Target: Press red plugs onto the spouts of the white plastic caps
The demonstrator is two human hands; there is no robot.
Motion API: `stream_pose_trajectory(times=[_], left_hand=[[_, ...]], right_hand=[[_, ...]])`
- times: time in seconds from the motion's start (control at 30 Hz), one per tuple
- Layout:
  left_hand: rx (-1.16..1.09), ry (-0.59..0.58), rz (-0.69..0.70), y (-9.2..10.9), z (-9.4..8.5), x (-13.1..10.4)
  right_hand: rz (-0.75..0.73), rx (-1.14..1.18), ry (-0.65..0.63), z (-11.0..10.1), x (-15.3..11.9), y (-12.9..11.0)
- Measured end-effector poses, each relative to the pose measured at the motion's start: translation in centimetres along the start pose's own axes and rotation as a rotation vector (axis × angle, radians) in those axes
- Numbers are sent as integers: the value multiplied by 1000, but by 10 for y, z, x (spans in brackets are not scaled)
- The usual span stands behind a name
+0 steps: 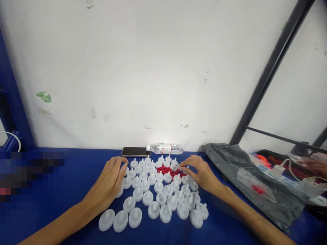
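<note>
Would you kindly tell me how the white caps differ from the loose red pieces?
The white caps are larger; the loose red pieces are tiny. The caps spread widely, while the red pieces lie clustered among them. Both are on the blue table.

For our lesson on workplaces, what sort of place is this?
Probably a workshop bench: many white spouted caps, a heap of small red pieces, and a blue work surface against a white wall.
</note>
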State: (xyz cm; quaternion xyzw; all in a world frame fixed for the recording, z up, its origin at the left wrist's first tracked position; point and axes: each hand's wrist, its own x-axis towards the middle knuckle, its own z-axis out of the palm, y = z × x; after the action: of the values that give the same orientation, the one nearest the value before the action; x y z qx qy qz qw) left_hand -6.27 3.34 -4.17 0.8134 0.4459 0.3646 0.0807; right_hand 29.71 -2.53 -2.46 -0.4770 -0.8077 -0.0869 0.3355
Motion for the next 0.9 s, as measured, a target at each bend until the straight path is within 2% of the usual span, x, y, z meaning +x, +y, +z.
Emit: stream_pose_trajectory(times=[0.1, 0.17, 0.3, 0.37, 0.47, 0.53, 0.83, 0.9], left_hand=[[56, 15, 58, 2, -12, 6], [166, -6, 186, 3, -21, 10], [454, -200, 501, -4, -31, 12], [530, -291, 563, -9, -30, 10], [563, -351, 589, -15, -25, 7], [536, -321, 596, -15, -23, 7], [430, 23, 647, -3, -23, 4], [359, 50, 695, -2, -20, 1]], right_hand=[[-47, -9, 21, -2, 0, -4], [-66, -13, 28, -3, 0, -5], [-65, 3, 24, -4, 0, -7], [-61, 13, 19, -4, -1, -8], [-60, 22, 7, -4, -1, -10], [-54, 31, -8, -5, -1, -11], [-87, 55, -15, -6, -1, -13], [-98, 50, 5, -5, -2, -13]])
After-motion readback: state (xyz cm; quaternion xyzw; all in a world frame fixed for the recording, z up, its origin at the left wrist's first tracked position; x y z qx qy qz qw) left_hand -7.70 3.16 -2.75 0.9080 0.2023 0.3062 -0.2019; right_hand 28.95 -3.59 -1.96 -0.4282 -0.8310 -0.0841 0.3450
